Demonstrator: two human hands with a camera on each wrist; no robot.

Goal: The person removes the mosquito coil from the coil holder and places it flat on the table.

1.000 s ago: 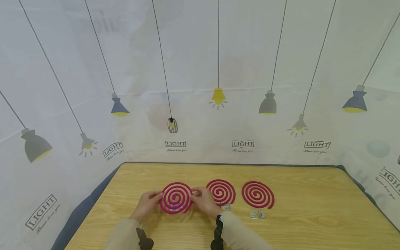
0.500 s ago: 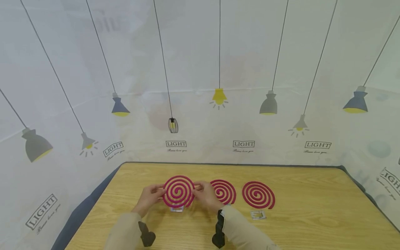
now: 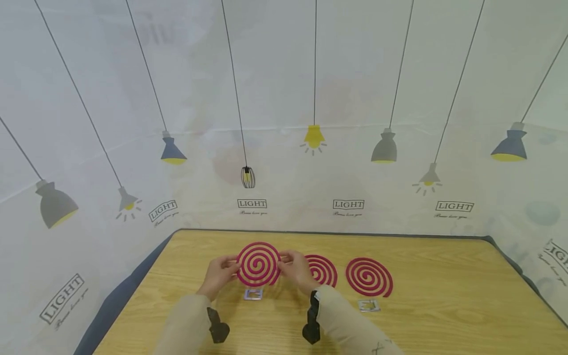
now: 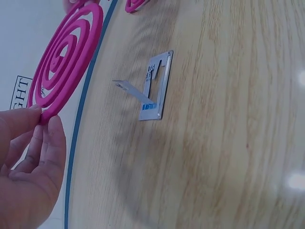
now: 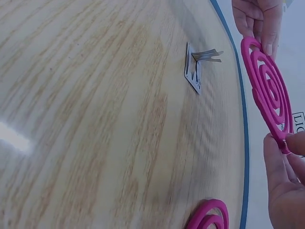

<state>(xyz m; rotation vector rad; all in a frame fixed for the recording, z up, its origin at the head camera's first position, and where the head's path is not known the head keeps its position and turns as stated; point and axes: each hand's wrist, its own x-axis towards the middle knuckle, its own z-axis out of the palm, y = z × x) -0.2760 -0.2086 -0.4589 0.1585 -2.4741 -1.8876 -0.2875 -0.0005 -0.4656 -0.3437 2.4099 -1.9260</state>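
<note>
A pink spiral mosquito coil [image 3: 257, 265] is held up off the table between both hands, its flat face tilted toward the head camera. My left hand [image 3: 218, 275] pinches its left rim between thumb and fingers. At the opposite rim, my right hand [image 3: 299, 273] pinches it the same way. Below the coil lies a small metal coil stand [image 3: 253, 295]; in the left wrist view its flat plate [image 4: 151, 114] rests on the wood with a thin tongue bent upward. The right wrist view also shows this raised tongue [image 5: 207, 55], apart from the coil.
Two more pink coils lie to the right, a nearer coil [image 3: 326, 271] partly behind my right hand and a farther coil [image 3: 368, 277]. Another metal stand [image 3: 369, 305] sits just in front of the farther one. A printed wall sheet [image 3: 301, 217] borders the wooden table [image 3: 443, 296].
Both hands have raised the coil and carried it slightly right and away from me. The metal stand beneath it, earlier overlapped by the coil, now shows fully. The grip stays the same.
</note>
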